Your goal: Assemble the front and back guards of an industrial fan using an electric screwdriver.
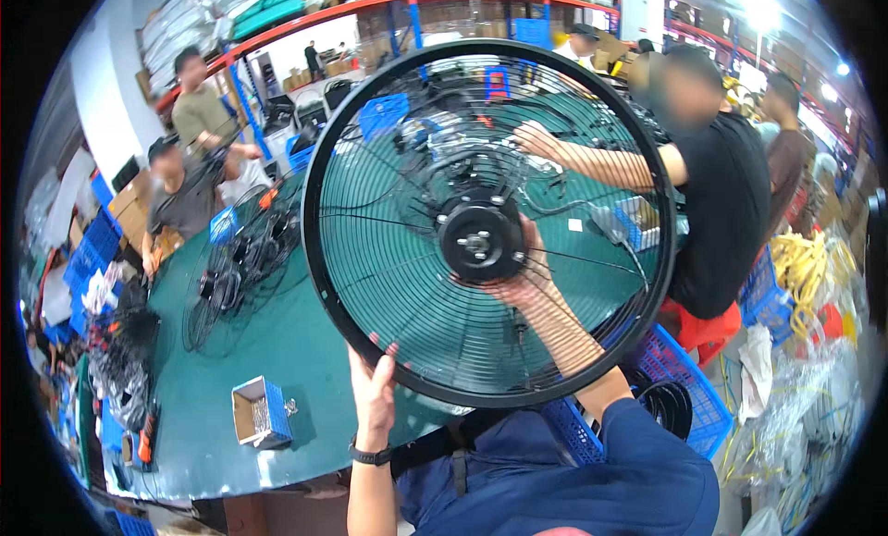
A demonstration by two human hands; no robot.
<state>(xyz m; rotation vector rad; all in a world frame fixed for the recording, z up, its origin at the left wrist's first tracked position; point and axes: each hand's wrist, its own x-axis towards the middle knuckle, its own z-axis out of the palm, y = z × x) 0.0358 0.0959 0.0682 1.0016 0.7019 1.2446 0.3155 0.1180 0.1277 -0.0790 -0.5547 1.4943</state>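
Up in front of me is a large round black fan guard [313,249] with closely spaced wire rings, tilted over the table. At its middle sits a round black motor hub [478,243] with several bright studs. My left hand [374,386], a dark band on its wrist, is closed on the rim at the lower left, fingertips showing over the edge. My right hand [527,282] reaches behind the wires and cups the motor hub from below and the right. The wires and hub partly hide its fingers.
On the green table [342,443] are an open box of small metal parts [262,413], wire guards and dark cables at left, and another parts box [638,223] at right. A co-worker in black [726,184] reaches across the table. A blue crate [708,406] stands beside me.
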